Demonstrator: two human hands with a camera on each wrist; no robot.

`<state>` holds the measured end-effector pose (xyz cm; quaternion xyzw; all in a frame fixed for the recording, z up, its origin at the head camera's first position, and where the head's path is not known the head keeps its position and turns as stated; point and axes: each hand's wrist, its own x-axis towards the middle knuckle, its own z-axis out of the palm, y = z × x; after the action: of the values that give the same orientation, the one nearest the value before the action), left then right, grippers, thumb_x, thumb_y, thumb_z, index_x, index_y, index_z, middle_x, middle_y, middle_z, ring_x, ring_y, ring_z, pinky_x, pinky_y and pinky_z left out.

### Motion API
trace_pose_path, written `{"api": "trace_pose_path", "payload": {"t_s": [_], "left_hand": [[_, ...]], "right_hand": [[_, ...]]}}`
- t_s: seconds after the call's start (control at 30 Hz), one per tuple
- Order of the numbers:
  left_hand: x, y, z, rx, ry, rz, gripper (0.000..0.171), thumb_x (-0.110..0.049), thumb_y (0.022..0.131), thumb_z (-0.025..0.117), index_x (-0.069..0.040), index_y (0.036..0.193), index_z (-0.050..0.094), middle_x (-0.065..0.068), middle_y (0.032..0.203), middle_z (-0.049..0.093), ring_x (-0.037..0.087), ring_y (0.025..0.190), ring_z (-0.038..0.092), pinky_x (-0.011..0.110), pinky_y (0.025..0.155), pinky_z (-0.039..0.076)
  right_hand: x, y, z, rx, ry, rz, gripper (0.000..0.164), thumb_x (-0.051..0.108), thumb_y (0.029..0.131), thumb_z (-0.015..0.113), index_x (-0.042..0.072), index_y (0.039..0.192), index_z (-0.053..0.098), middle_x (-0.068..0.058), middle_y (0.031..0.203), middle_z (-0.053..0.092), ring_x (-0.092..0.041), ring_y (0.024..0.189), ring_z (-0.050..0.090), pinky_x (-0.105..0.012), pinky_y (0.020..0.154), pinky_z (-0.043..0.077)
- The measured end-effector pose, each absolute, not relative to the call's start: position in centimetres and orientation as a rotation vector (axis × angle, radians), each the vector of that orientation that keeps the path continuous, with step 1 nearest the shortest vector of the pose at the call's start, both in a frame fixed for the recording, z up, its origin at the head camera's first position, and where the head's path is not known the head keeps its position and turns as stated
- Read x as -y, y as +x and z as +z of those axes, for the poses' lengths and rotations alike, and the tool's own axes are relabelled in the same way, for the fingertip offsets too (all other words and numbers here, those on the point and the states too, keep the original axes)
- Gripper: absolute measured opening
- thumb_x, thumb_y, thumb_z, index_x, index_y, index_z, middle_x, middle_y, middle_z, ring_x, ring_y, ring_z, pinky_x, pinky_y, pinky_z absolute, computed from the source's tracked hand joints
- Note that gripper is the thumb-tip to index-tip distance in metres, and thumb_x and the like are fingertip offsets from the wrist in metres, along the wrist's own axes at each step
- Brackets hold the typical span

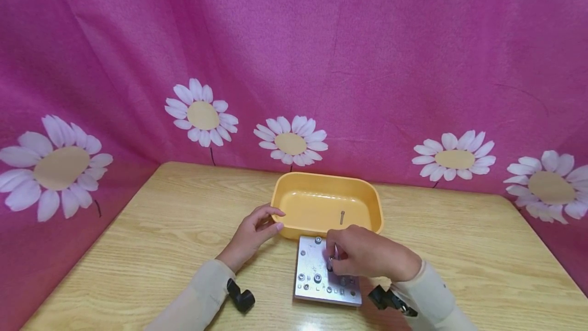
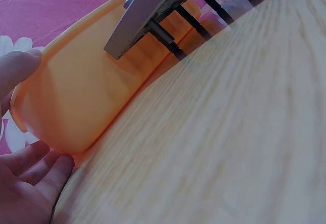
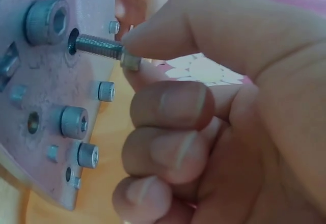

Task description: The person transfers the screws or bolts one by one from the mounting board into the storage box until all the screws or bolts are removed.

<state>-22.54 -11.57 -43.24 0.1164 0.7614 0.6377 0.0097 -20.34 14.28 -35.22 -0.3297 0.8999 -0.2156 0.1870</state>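
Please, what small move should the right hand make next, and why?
Probably the right hand should gently turn the bolt it pinches, because the threaded end sits at a hole in the metal plate and much thread shows outside. Which direction, I cannot tell.

A cloth-screened work corner built around one tabletop [image 1: 450, 234], though whether it belongs to a home, a lab or a workshop cannot be told. Magenta fabric [image 1: 367, 65] printed with large white daisies [image 1: 291, 144] hangs behind the tabletop and along both its sides, hiding the room beyond and lending a homely note. The surface has a pale wood grain and rounded far corners. The workshop flavour comes from the metal plate [image 1: 307, 265] studded with socket-head bolts [image 1: 317, 278], beside a plain yellow tray [image 1: 308, 206]
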Motion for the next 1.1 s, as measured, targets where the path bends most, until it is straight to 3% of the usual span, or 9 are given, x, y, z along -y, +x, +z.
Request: {"api": "trace_pose_path", "payload": {"t_s": [0.2, 0.5, 0.73, 0.97, 1.1], "left_hand": [[11.9, -23.9, -45.1, -2.370, 0.336, 1.983, 0.022, -0.015, 0.091, 0.068, -0.019, 0.112, 0.065, 0.007, 0.135, 0.051, 0.023, 0.111, 0.050, 0.043, 0.105, 0.041], [12.2, -24.0, -45.4, -2.370, 0.368, 1.962, 0.026, -0.032, 0.088, 0.071, -0.024, 0.112, 0.065, -0.004, 0.130, 0.053, 0.020, 0.112, 0.050, 0.040, 0.105, 0.041], [12.2, -24.2, -45.5, -2.381, 0.361, 1.948, 0.026, -0.035, 0.088, 0.071, -0.026, 0.112, 0.065, -0.005, 0.129, 0.053, 0.020, 0.111, 0.049, 0.038, 0.104, 0.042], [11.8, -23.4, -44.0, -2.385, 0.311, 1.961, 0.021, -0.018, 0.090, 0.069, -0.019, 0.111, 0.065, 0.000, 0.129, 0.054, 0.021, 0.111, 0.050, 0.041, 0.105, 0.042], [12.1, -24.3, -45.5, -2.380, 0.319, 1.958, 0.024, -0.024, 0.089, 0.071, -0.022, 0.112, 0.065, -0.003, 0.130, 0.053, 0.019, 0.112, 0.049, 0.038, 0.104, 0.042]], "right_hand": [[-14.5, -20.4, -35.1, -2.576, -0.993, -0.649, 0.011, 0.015, 0.085, 0.069, 0.016, 0.093, 0.061, 0.009, 0.061, 0.051, -0.004, 0.056, 0.047, -0.020, 0.050, 0.040], [-15.5, -21.3, -34.9, -2.756, -1.063, -0.760, 0.012, 0.014, 0.083, 0.067, 0.018, 0.089, 0.058, 0.012, 0.057, 0.041, 0.000, 0.051, 0.038, -0.019, 0.046, 0.034], [-16.6, -22.4, -35.0, -2.896, -0.953, -0.861, 0.013, 0.014, 0.083, 0.067, 0.019, 0.089, 0.057, 0.010, 0.057, 0.040, -0.004, 0.049, 0.037, -0.019, 0.044, 0.030], [-17.4, -23.4, -35.5, -2.982, -0.844, -0.927, 0.013, 0.012, 0.084, 0.069, 0.016, 0.091, 0.058, 0.008, 0.056, 0.041, -0.006, 0.048, 0.037, -0.021, 0.042, 0.030], [-17.8, -24.0, -36.1, -3.004, -0.840, -0.923, 0.012, 0.011, 0.084, 0.068, 0.014, 0.091, 0.058, 0.007, 0.056, 0.042, -0.007, 0.048, 0.039, -0.022, 0.042, 0.032]]}}
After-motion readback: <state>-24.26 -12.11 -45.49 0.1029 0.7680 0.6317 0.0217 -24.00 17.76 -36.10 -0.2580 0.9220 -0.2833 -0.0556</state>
